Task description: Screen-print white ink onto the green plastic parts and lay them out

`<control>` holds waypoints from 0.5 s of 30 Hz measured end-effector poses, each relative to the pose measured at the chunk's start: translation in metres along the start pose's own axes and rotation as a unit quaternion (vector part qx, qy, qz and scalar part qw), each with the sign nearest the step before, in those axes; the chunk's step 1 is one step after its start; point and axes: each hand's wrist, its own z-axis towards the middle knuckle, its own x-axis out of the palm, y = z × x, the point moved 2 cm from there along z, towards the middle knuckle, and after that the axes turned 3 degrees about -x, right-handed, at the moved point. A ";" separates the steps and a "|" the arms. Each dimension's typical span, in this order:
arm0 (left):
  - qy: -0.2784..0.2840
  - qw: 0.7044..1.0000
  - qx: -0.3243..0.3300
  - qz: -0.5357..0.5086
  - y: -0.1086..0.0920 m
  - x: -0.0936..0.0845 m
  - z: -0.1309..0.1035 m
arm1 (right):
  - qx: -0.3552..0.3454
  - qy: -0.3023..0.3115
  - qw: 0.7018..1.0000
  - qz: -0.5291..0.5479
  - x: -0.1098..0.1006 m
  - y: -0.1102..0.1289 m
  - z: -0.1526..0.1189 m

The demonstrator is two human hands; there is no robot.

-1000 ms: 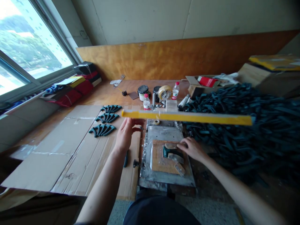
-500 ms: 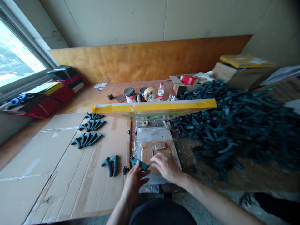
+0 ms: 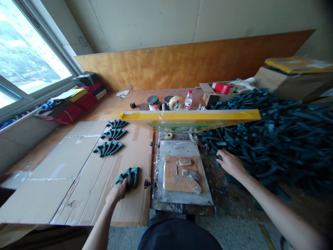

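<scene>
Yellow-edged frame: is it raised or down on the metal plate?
Raised: the frame shows its green underside, with metal plate and wooden board in open view.

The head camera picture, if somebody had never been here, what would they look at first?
Probably the huge heap of dark green curved handles, spread over the right side. Next, perhaps, the bright yellow-edged frame, raised across the middle above the metal plate. Then maybe the left hand, touching a small group of handles on the cardboard at the left.
</scene>
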 end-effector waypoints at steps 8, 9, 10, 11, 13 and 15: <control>0.005 0.970 0.176 -0.167 -0.152 -0.058 -0.034 | -0.187 -0.007 0.965 0.186 0.040 0.125 -0.008; -0.001 0.926 0.258 -0.274 -0.180 -0.067 -0.048 | -0.208 -0.015 0.967 0.145 0.047 0.131 -0.011; 0.007 0.876 0.319 -0.361 -0.205 -0.074 -0.063 | -0.223 -0.023 0.969 0.100 0.053 0.134 -0.014; 0.022 0.835 0.358 -0.417 -0.225 -0.080 -0.077 | -0.235 -0.029 0.970 0.060 0.057 0.135 -0.016; 0.047 0.778 0.404 -0.479 -0.250 -0.088 -0.101 | -0.255 -0.030 0.966 0.010 0.059 0.134 -0.020; 0.044 0.772 0.403 -0.489 -0.248 -0.088 -0.116 | -0.256 -0.028 0.966 0.005 0.051 0.126 -0.021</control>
